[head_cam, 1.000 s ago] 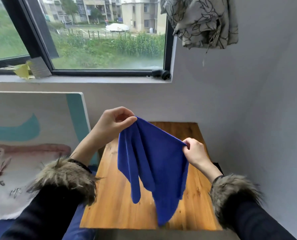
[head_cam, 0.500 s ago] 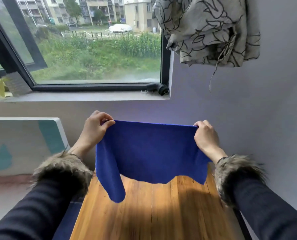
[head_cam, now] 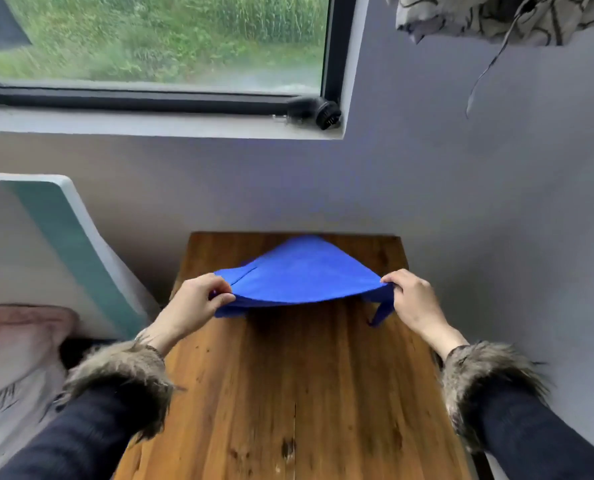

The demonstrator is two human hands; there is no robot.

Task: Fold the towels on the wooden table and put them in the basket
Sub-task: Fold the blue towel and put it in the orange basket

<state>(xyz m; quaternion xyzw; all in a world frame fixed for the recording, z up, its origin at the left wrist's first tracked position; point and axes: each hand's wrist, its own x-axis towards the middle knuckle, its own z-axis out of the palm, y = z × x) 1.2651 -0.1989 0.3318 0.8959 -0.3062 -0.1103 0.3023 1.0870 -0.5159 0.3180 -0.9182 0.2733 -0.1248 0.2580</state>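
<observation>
The risk, as I judged it, was the blue towel (head_cam: 302,275) landing crooked: it billowed in a dome over the far half of the wooden desk (head_cam: 288,393), and trapped air or an uneven drop could have left wrinkles or a skewed edge. A strip dangling below the right corner might have tucked under and spoiled the fold.

On the left, the left hand (head_cam: 191,306) pinched the towel's near left corner between thumb and curled fingers, grip tight on the cloth. On the right, the right hand (head_cam: 415,299) pinched the near right corner likewise, fingers bent over the edge. No basket was in sight.
</observation>
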